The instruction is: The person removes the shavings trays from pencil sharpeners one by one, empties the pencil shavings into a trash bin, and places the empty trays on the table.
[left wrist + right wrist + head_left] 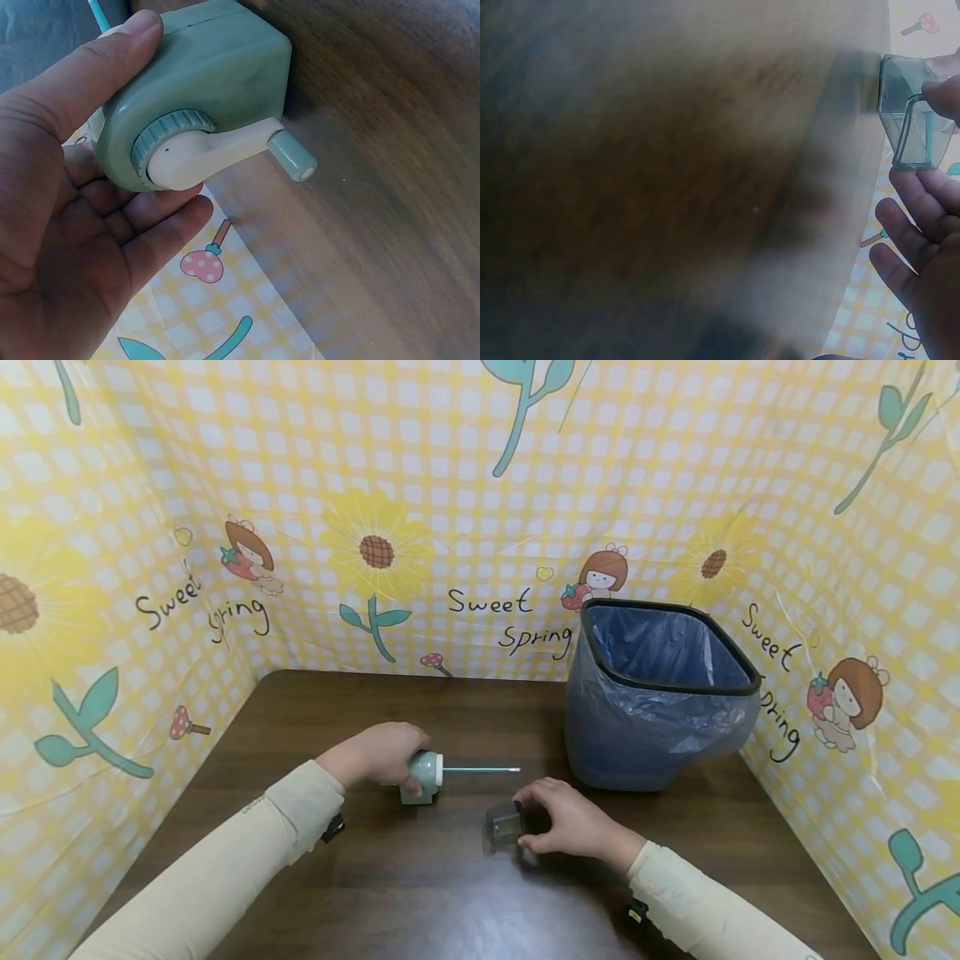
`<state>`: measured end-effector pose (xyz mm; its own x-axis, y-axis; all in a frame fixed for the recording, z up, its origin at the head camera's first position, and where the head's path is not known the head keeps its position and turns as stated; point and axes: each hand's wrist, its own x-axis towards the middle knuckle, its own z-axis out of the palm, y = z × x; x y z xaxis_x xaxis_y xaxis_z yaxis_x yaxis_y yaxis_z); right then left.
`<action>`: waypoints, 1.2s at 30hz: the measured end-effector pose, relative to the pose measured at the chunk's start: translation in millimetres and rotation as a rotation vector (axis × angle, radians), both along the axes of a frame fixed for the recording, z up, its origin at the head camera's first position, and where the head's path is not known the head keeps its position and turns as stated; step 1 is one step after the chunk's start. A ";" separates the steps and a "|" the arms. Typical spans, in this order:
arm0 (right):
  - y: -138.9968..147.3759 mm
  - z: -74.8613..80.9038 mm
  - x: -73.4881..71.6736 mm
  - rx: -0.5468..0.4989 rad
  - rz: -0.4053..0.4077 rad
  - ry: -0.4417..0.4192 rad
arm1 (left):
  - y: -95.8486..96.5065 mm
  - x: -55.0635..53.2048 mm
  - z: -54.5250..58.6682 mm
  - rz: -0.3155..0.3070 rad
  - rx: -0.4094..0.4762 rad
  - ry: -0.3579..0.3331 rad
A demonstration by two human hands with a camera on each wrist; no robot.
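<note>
Left of the middle of the table, my left hand point(384, 755) grips a green crank pencil sharpener point(424, 777). A blue pencil point(480, 769) sticks out of its white front toward the right. In the left wrist view the thumb lies on top of the sharpener's body point(232, 64), and the white crank point(214, 156) with its green knob faces the camera. My right hand point(572, 823) pinches a small clear shavings drawer point(503, 827) between thumb and fingers, right and nearer than the sharpener. The right wrist view shows the see-through drawer point(900, 86) at its right edge.
A blue bin point(637, 739) with a plastic liner and black rim stands at the back right of the dark wooden table point(360, 893). Yellow checked cloth point(465, 502) with flower prints hangs around the back and sides.
</note>
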<state>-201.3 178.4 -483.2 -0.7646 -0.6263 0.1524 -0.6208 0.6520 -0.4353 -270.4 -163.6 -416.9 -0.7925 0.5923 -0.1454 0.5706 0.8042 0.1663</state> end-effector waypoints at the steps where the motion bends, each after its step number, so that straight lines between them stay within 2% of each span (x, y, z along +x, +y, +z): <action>1: 0.1 -0.2 0.0 0.001 0.000 -0.002 | 0.0 0.2 0.1 0.000 0.001 0.000; 12: 0.7 2.0 1.4 0.023 -0.011 -0.009 | -0.2 1.5 1.1 0.000 0.004 -0.004; 21: 0.6 1.9 3.6 0.063 -0.012 -0.016 | 0.1 1.9 2.9 -0.017 -0.010 0.022; 36: 3.8 -1.2 1.9 0.097 -0.027 -0.020 | 0.0 1.1 2.3 -0.020 -0.018 0.011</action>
<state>-199.4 182.2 -484.4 -0.7838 -0.6162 0.0767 -0.5942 0.7083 -0.3811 -269.3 -163.7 -414.7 -0.7823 0.6052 -0.1472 0.5880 0.7956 0.1458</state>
